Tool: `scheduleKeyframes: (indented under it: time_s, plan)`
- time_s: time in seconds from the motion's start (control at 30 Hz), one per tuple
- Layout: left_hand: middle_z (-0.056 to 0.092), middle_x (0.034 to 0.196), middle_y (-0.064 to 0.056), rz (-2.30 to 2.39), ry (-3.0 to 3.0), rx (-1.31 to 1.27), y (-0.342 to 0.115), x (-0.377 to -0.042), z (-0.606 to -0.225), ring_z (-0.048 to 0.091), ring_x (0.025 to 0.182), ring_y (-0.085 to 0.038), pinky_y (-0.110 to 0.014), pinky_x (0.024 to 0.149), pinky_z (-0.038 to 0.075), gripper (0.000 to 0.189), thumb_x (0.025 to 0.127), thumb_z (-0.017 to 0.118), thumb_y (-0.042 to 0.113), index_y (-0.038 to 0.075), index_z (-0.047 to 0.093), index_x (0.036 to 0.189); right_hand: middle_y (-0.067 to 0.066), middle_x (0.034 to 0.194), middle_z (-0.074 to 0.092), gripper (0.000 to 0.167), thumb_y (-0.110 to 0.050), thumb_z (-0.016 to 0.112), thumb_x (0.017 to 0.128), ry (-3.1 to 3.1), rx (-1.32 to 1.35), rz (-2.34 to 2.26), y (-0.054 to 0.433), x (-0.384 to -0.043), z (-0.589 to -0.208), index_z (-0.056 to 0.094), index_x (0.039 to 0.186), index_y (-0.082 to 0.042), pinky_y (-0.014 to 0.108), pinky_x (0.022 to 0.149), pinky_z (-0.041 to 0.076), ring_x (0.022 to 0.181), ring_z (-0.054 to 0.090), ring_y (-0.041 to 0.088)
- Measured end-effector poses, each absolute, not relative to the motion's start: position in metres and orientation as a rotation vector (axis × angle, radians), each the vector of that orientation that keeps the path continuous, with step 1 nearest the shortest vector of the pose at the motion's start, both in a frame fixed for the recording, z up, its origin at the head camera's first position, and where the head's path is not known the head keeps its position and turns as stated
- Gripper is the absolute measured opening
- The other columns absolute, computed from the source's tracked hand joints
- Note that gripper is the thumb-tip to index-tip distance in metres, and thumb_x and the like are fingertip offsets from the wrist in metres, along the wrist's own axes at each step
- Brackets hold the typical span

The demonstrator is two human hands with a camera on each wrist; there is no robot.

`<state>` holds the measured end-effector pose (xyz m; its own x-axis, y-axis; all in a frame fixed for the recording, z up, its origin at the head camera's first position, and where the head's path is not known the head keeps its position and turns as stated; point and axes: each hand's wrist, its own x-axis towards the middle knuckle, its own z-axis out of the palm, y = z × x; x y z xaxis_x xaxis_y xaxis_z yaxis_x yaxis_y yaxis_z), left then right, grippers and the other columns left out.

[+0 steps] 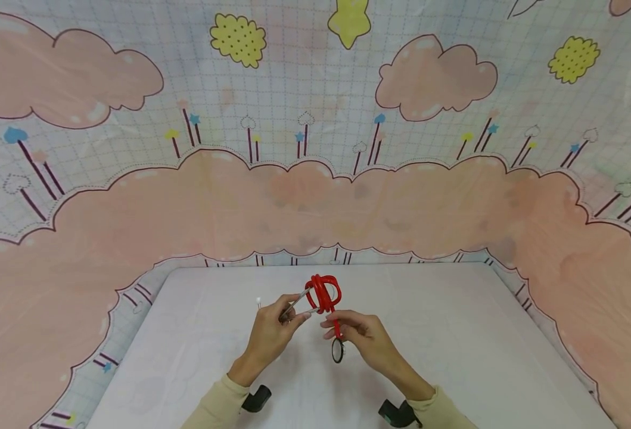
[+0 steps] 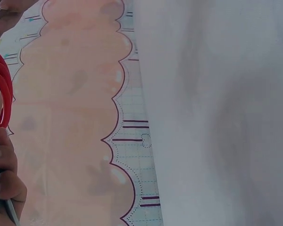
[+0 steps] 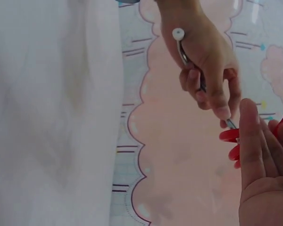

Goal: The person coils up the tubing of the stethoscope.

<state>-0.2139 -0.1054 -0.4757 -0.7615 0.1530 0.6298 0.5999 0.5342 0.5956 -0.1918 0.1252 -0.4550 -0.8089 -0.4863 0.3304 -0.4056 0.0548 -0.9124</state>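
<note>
A stethoscope with coiled red tubing (image 1: 323, 295) is held up above the table between both hands. My left hand (image 1: 269, 333) grips its metal ear tubes (image 3: 232, 123); a white ear tip (image 3: 178, 34) sticks out behind that hand. My right hand (image 1: 371, 342) pinches the tubing below the coil, several of its fingers stretched fairly straight. From there hangs the black-rimmed chest piece (image 1: 338, 358). In the left wrist view, only part of the red tubing (image 2: 5, 89) and some fingers (image 2: 7, 186) show at the left edge.
A white-covered table (image 1: 213, 381) lies beneath the hands. Behind it hangs a cloth backdrop (image 1: 294, 208) printed with clouds and stars. Dark devices (image 1: 256, 399) are worn at both wrists, by the cuffs of the light sleeves (image 1: 215, 405).
</note>
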Motion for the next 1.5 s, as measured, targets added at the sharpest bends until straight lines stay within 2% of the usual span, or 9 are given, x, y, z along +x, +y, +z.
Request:
scheduleKeyframes:
  time_s: [0.2, 0.33, 0.47, 0.57, 0.67, 0.87, 1.13, 1.27, 1.5]
  plan:
    - [0.056, 0.068, 0.007, -1.158, -2.254, -0.614, -0.106, -0.214, -0.475, 0.042, 0.058, 0.001, -0.016, 0.049, 0.040, 0.036, 0.080, 0.081, 0.014, 0.007, 0.066, 0.113, 0.025, 0.115, 0.069, 0.028, -0.004, 0.057, 0.098, 2.299, -1.086, -1.875, 0.124, -0.193, -0.458, 0.058, 0.125, 0.005, 0.031, 0.073, 0.059, 0.089, 0.073, 0.017]
    - [0.055, 0.068, 0.007, -1.165, -2.254, -0.628, -0.106, -0.212, -0.474, 0.041, 0.058, 0.001, -0.017, 0.050, 0.039, 0.037, 0.080, 0.081, 0.014, 0.006, 0.067, 0.113, 0.024, 0.098, 0.073, 0.021, -0.002, 0.061, 0.094, 2.432, -1.149, -1.874, 0.123, -0.193, -0.458, 0.065, 0.114, 0.002, 0.029, 0.065, 0.059, 0.075, 0.072, 0.012]
    - [0.054, 0.069, 0.007, -1.152, -2.259, -0.647, -0.104, -0.211, -0.474, 0.041, 0.059, 0.001, -0.016, 0.050, 0.040, 0.037, 0.079, 0.081, 0.015, 0.006, 0.067, 0.112, 0.020, 0.079, 0.072, 0.014, 0.007, 0.062, 0.089, 2.540, -1.173, -1.896, 0.120, -0.192, -0.455, 0.068, 0.101, 0.004, 0.030, 0.054, 0.057, 0.061, 0.069, 0.019]
    - [0.054, 0.069, 0.007, -1.117, -2.270, -0.655, -0.102, -0.210, -0.475, 0.041, 0.060, 0.001, -0.016, 0.051, 0.040, 0.037, 0.079, 0.082, 0.016, 0.007, 0.068, 0.112, 0.017, 0.074, 0.070, 0.013, 0.010, 0.065, 0.085, 2.654, -1.148, -1.888, 0.119, -0.191, -0.454, 0.071, 0.096, 0.004, 0.027, 0.051, 0.054, 0.056, 0.063, 0.020]
    - [0.054, 0.070, 0.007, -1.090, -2.277, -0.655, -0.101, -0.210, -0.476, 0.041, 0.060, 0.000, -0.015, 0.052, 0.040, 0.037, 0.079, 0.082, 0.016, 0.006, 0.068, 0.112, 0.013, 0.074, 0.070, 0.014, 0.008, 0.069, 0.084, 2.797, -1.105, -1.859, 0.117, -0.191, -0.452, 0.073, 0.095, 0.001, 0.023, 0.052, 0.051, 0.056, 0.056, 0.012]
    - [0.056, 0.069, 0.007, -1.071, -2.254, -0.634, -0.099, -0.209, -0.475, 0.043, 0.060, -0.001, -0.015, 0.052, 0.041, 0.040, 0.077, 0.083, 0.015, 0.005, 0.068, 0.112, 0.004, 0.070, 0.064, 0.017, 0.003, 0.070, 0.085, 2.870, -1.058, -1.863, 0.115, -0.189, -0.450, 0.071, 0.099, -0.007, 0.019, 0.052, 0.048, 0.060, 0.047, -0.001]
    - [0.057, 0.069, 0.006, -1.021, -2.205, -0.629, -0.097, -0.207, -0.475, 0.043, 0.060, -0.001, -0.015, 0.053, 0.042, 0.043, 0.075, 0.085, 0.012, 0.004, 0.068, 0.113, 0.005, 0.061, 0.052, 0.009, 0.004, 0.063, 0.091, 2.771, -0.878, -1.945, 0.113, -0.180, -0.436, 0.068, 0.090, -0.003, 0.020, 0.047, 0.042, 0.058, 0.042, -0.002]
    - [0.058, 0.069, 0.006, -1.013, -2.206, -0.619, -0.096, -0.205, -0.477, 0.044, 0.060, -0.002, -0.014, 0.053, 0.042, 0.042, 0.076, 0.084, 0.015, 0.004, 0.068, 0.114, 0.006, 0.057, 0.046, 0.012, 0.000, 0.060, 0.095, 2.644, -0.770, -1.998, 0.114, -0.172, -0.421, 0.065, 0.085, -0.003, 0.022, 0.044, 0.040, 0.054, 0.041, -0.001]
    - [0.058, 0.069, 0.004, -1.015, -2.197, -0.632, -0.094, -0.203, -0.476, 0.046, 0.059, -0.006, -0.015, 0.053, 0.042, 0.042, 0.077, 0.083, 0.016, 0.003, 0.068, 0.113, 0.011, 0.056, 0.046, 0.018, -0.007, 0.059, 0.098, 2.576, -0.620, -1.983, 0.118, -0.184, -0.442, 0.060, 0.080, -0.003, 0.022, 0.042, 0.039, 0.049, 0.041, 0.000]
